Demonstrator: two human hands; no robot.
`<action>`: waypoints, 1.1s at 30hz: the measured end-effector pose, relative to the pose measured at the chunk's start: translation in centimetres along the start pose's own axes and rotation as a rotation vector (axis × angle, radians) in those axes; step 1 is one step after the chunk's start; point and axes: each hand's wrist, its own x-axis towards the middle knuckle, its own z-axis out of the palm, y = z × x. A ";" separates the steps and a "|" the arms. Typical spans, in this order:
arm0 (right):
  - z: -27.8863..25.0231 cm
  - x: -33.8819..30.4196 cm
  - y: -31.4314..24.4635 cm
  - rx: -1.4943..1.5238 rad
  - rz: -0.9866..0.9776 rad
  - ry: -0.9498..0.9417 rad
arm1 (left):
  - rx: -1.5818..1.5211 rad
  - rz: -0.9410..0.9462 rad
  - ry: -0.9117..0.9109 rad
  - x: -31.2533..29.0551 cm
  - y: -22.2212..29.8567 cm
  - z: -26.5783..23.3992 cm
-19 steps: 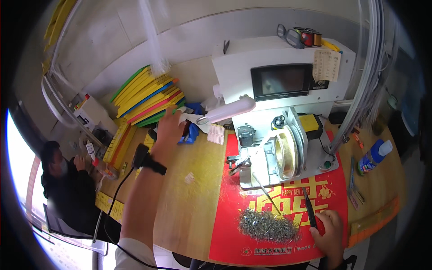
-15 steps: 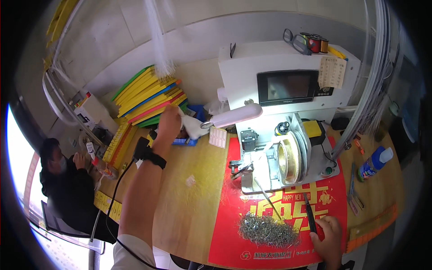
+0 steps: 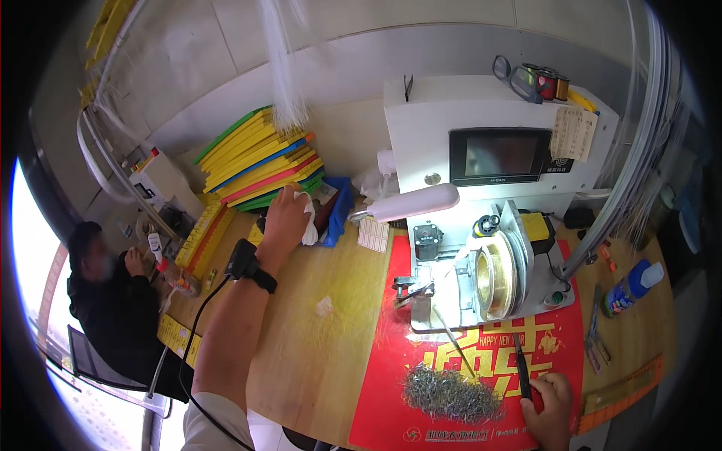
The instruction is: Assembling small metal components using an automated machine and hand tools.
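My left hand (image 3: pixel 286 219) grips crumpled white cloth (image 3: pixel 310 228); my right hand (image 3: pixel 551 410) holds thin black tweezers (image 3: pixel 522 370) near spiky silver bits (image 3: pixel 451 395).

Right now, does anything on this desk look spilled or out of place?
Possibly the tangled heap of small silvery pieces: it lies loose, in no container, on the red sheet with gold lettering, beside the bare right hand. It may be deliberate.
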 end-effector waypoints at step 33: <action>0.2 0.1 -0.4 -0.035 -0.010 0.017 | -0.116 -0.056 0.033 -2.7 -0.4 1.2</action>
